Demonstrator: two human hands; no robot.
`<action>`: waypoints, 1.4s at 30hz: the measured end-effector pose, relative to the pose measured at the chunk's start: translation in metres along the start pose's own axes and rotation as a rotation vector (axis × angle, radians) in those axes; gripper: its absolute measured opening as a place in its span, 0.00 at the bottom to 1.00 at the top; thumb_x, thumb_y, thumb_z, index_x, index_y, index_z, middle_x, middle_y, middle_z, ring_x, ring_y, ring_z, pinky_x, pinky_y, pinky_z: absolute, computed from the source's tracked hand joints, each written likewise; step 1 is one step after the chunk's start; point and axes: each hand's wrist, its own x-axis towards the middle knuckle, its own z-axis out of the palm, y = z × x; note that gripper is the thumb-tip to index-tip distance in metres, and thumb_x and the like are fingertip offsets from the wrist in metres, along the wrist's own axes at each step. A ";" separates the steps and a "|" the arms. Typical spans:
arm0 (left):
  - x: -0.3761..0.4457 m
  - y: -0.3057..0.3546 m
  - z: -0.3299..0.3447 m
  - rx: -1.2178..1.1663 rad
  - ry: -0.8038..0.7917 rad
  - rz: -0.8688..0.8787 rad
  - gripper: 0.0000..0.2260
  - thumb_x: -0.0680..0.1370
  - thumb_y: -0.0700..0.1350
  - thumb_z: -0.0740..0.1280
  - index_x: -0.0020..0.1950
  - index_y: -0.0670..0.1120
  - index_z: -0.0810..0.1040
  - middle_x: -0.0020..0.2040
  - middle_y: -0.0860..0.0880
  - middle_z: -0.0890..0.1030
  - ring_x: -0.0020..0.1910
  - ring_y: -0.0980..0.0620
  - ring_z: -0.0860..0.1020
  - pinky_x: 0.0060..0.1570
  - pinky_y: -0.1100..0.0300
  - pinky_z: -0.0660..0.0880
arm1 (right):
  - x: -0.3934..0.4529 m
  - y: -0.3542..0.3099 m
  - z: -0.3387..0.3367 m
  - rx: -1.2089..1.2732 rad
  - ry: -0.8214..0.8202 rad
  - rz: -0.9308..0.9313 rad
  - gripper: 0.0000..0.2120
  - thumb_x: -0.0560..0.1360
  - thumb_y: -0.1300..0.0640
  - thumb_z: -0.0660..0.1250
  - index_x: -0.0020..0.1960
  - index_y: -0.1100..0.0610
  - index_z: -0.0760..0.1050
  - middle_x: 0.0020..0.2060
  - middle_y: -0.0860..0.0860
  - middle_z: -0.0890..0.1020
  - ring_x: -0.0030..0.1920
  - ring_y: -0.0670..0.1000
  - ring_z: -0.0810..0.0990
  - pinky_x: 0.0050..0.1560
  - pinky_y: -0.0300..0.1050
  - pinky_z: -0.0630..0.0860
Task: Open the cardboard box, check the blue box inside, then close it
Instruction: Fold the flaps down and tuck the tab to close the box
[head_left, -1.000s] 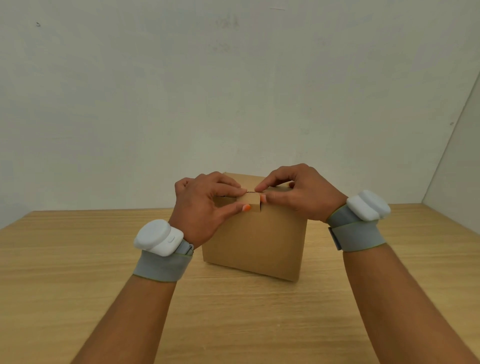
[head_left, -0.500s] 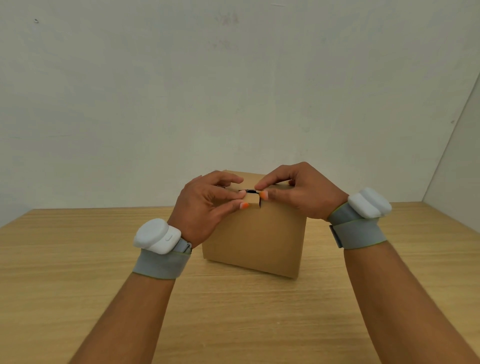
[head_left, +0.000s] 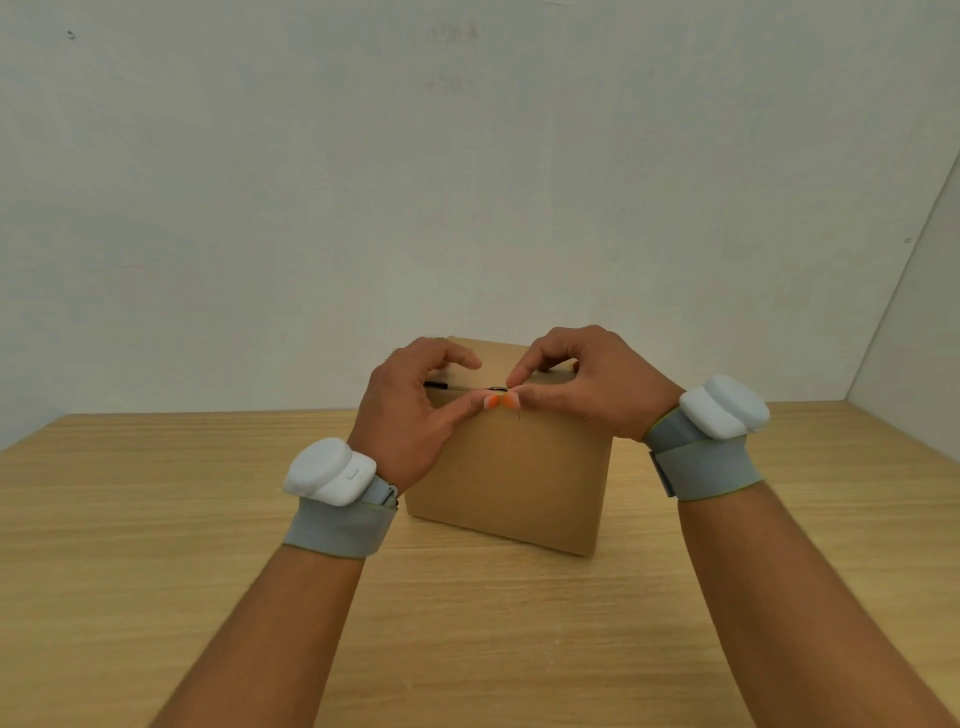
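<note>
A plain brown cardboard box (head_left: 511, 478) stands on the wooden table (head_left: 156, 519) straight in front of me. Both hands are at its top front edge. My left hand (head_left: 415, 410) has its thumb pressed on the front lip and its fingers arched over the lid. My right hand (head_left: 587, 384) pinches the lid's front edge between thumb and forefinger. A thin dark gap shows along the front of the lid. The inside of the box and any blue box are hidden.
Pale walls close off the table at the back and at the right. Each wrist carries a grey strap with a white sensor pod (head_left: 327, 470), (head_left: 724, 408).
The small front tab seen earlier is no longer sticking out. The lid's front edge has lifted slightly, and a dark slit has opened along it. Both hands stayed at the top edge.
</note>
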 end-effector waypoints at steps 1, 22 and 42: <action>0.000 -0.002 0.001 0.074 0.002 -0.004 0.15 0.69 0.56 0.73 0.53 0.55 0.79 0.58 0.57 0.78 0.59 0.57 0.74 0.54 0.69 0.68 | 0.000 0.000 0.001 -0.008 0.008 -0.006 0.08 0.68 0.49 0.74 0.45 0.51 0.83 0.46 0.47 0.82 0.52 0.49 0.78 0.52 0.45 0.75; -0.014 -0.017 0.031 0.153 -0.065 -0.156 0.26 0.75 0.49 0.67 0.72 0.53 0.64 0.57 0.49 0.66 0.49 0.52 0.76 0.46 0.54 0.79 | 0.012 0.044 0.050 -0.454 0.353 0.093 0.14 0.74 0.45 0.64 0.59 0.38 0.75 0.60 0.41 0.75 0.69 0.50 0.67 0.69 0.64 0.46; -0.025 -0.026 0.042 0.157 -0.324 -0.175 0.31 0.75 0.50 0.67 0.75 0.53 0.57 0.74 0.53 0.64 0.71 0.53 0.66 0.62 0.56 0.71 | 0.008 0.092 0.053 -0.346 0.669 0.266 0.36 0.65 0.46 0.74 0.70 0.44 0.64 0.68 0.56 0.63 0.65 0.60 0.65 0.60 0.56 0.71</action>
